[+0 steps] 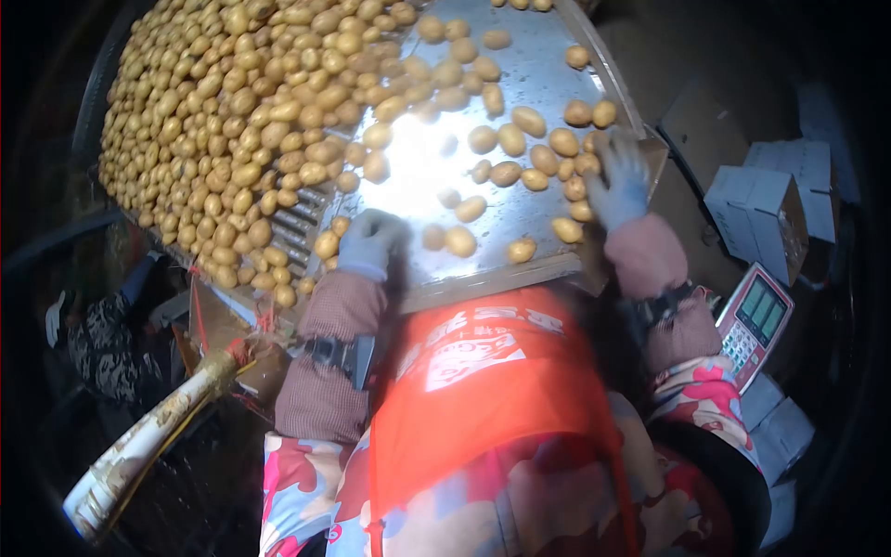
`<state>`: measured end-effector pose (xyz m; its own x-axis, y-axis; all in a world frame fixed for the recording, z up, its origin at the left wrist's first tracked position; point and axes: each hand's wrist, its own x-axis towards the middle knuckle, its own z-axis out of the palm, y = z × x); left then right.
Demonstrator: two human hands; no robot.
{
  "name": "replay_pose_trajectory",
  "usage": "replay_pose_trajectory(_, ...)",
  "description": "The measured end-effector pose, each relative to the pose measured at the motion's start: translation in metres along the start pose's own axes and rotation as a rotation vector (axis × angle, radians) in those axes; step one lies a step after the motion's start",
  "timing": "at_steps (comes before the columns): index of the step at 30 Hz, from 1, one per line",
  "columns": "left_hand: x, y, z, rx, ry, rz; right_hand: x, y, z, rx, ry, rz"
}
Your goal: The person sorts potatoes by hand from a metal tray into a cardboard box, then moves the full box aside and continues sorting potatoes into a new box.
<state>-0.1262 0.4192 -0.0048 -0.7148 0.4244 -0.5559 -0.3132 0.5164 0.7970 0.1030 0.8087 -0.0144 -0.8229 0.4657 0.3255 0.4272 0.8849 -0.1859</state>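
Many small yellow potatoes are heaped on the left, and loose potatoes are scattered over the shiny metal tray. At the tray's near left stands my left hand, in a pale glove, its fingers curled under; anything inside them is hidden. A potato lies close to its left side. My right hand, gloved as well and slightly blurred, is over the tray's right edge with fingers apart. Several potatoes lie just left of its fingers.
Slotted bars lie between the heap and the tray. A digital scale display and white boxes are at the right. A dirty white pipe slants at lower left, near another person in patterned clothing.
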Motion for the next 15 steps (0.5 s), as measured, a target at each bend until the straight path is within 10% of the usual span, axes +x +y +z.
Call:
replay_pose_trajectory(5, -0.116, -0.005, -0.071, -0.239, -0.082, -0.284, 0.117, -0.048, 0.036, -0.086, -0.324, 0.233)
replay_pose_trajectory(8, -0.183, -0.056, -0.114, -0.097, -0.315, -0.493, 0.132, -0.13, 0.052, 0.158, -0.587, 0.137)
replay_pose_trajectory(11, -0.231, -0.134, -0.124, 0.049, -0.199, -0.8, 0.074, -0.19, 0.048, -0.083, -0.39, -0.192)
replay_pose_trajectory(13, -0.258, -0.231, -0.133, 0.629, -0.119, -0.591, 0.047, -0.199, 0.015, 0.078, -0.494, -0.33)
replay_pose_trajectory(15, -0.259, -0.231, -0.116, 0.545, -0.008, -0.512, 0.063, -0.203, -0.005, 0.227, -0.727, -0.28)
